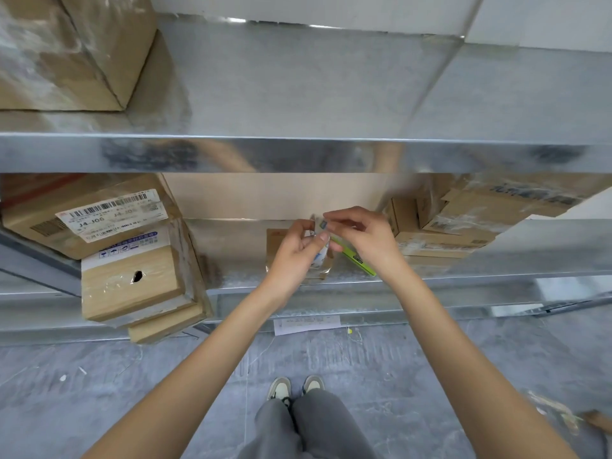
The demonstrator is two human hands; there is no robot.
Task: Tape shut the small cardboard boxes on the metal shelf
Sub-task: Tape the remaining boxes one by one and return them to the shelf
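Observation:
A small brown cardboard box [276, 245] sits on the lower metal shelf [238, 260], mostly hidden behind my hands. My left hand [296, 250] grips a roll of clear tape [319, 256] just above the box. My right hand [359, 231] pinches the tape's loose end [323, 223] at the top of the roll and also holds a green utility knife [356, 258], which slants down to the right.
Stacked boxes with shipping labels [129, 260] overhang the shelf's left side. More taped boxes [457, 226] fill the right. A large box [76, 51] stands on the upper shelf. A paper slip [306, 324] and my shoes [294, 387] are on the grey floor.

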